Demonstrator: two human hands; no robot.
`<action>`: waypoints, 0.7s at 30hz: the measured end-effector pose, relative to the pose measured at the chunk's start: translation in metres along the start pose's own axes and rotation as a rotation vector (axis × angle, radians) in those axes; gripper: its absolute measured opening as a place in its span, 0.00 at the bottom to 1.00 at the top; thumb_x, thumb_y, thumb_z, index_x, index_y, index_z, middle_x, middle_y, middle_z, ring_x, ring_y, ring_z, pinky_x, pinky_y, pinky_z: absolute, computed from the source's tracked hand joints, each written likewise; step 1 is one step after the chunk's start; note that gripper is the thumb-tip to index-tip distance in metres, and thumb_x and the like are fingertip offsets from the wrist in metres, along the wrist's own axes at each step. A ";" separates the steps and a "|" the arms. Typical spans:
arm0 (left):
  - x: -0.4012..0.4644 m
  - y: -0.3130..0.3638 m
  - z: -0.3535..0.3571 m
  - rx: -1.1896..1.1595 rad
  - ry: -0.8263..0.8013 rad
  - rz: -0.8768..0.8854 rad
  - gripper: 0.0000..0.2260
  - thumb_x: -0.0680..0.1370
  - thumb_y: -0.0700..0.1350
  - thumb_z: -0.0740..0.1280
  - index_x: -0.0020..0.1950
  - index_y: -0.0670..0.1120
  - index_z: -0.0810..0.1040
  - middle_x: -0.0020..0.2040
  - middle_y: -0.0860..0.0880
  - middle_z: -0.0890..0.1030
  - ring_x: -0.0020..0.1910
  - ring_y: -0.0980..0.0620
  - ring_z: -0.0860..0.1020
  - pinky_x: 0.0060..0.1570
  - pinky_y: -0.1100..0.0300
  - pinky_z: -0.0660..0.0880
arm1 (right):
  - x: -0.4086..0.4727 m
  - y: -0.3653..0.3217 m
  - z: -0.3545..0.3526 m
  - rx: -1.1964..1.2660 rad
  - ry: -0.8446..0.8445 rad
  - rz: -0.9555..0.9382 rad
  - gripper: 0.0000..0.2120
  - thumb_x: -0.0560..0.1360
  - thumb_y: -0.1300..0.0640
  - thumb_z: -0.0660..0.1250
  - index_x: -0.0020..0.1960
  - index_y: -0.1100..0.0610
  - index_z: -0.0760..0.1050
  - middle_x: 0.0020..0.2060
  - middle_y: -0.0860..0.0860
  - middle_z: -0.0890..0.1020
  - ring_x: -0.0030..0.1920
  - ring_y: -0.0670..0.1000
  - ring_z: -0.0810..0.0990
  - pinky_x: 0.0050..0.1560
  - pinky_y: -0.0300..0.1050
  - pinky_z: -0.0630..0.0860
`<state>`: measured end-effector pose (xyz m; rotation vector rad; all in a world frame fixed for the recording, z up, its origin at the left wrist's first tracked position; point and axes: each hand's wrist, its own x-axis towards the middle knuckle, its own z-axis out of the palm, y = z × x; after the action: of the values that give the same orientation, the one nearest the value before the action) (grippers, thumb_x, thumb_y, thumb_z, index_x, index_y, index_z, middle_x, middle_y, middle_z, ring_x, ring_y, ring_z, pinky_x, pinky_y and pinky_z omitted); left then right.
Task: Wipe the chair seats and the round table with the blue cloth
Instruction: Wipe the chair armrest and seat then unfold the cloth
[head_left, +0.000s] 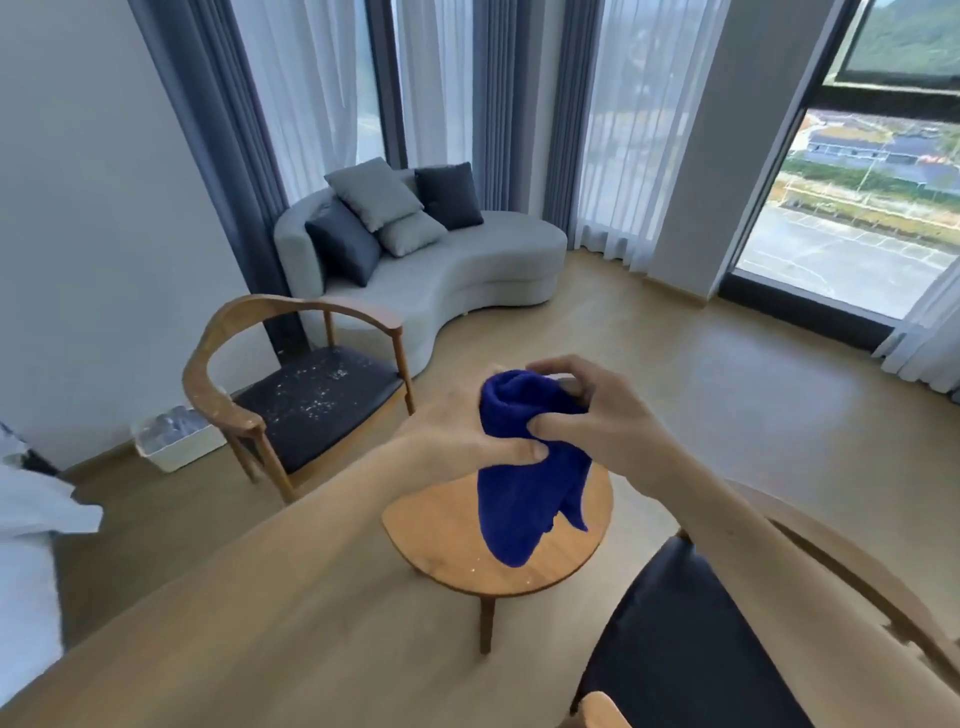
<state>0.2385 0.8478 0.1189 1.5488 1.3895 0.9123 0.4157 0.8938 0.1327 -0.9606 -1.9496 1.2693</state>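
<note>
Both my hands hold the blue cloth (524, 478) in the air above the small round wooden table (441, 540). My left hand (462, 431) grips its left side and my right hand (587, 410) pinches its bunched top, while the rest of the cloth hangs down over the tabletop. A wooden armchair (223, 364) stands to the left, its dark seat (317, 405) speckled with white crumbs. A second chair's dark seat (685, 649) lies at the lower right under my right forearm. A few white specks dot the table's near edge.
A grey curved sofa (467, 275) with several cushions stands by the curtained windows at the back. A white bin (176, 441) sits against the left wall behind the armchair. White bedding (31, 519) shows at the left edge. Wooden floor stretches to the right.
</note>
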 end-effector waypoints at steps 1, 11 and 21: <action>-0.002 -0.009 -0.010 -0.055 0.054 0.002 0.27 0.61 0.54 0.79 0.57 0.60 0.73 0.52 0.56 0.81 0.54 0.53 0.80 0.50 0.55 0.79 | 0.010 0.003 0.012 0.037 -0.013 -0.002 0.20 0.69 0.61 0.74 0.56 0.45 0.74 0.49 0.44 0.83 0.49 0.47 0.82 0.48 0.46 0.82; 0.026 -0.110 -0.126 -0.479 0.185 -0.118 0.24 0.64 0.42 0.79 0.58 0.44 0.76 0.48 0.47 0.84 0.47 0.51 0.83 0.43 0.59 0.79 | 0.098 0.066 0.140 0.280 -0.296 0.079 0.32 0.71 0.61 0.74 0.68 0.45 0.65 0.58 0.51 0.79 0.57 0.57 0.79 0.52 0.52 0.80; 0.128 -0.223 -0.195 -0.195 -0.130 -0.335 0.20 0.73 0.46 0.74 0.62 0.49 0.73 0.55 0.50 0.80 0.53 0.54 0.79 0.41 0.66 0.77 | 0.188 0.136 0.197 0.024 -0.035 0.382 0.28 0.70 0.58 0.70 0.63 0.37 0.66 0.50 0.37 0.81 0.49 0.41 0.80 0.47 0.43 0.81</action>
<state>-0.0097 1.0043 -0.0157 1.1643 1.3706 0.7052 0.1877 0.9924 -0.0437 -1.3526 -1.8269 1.5201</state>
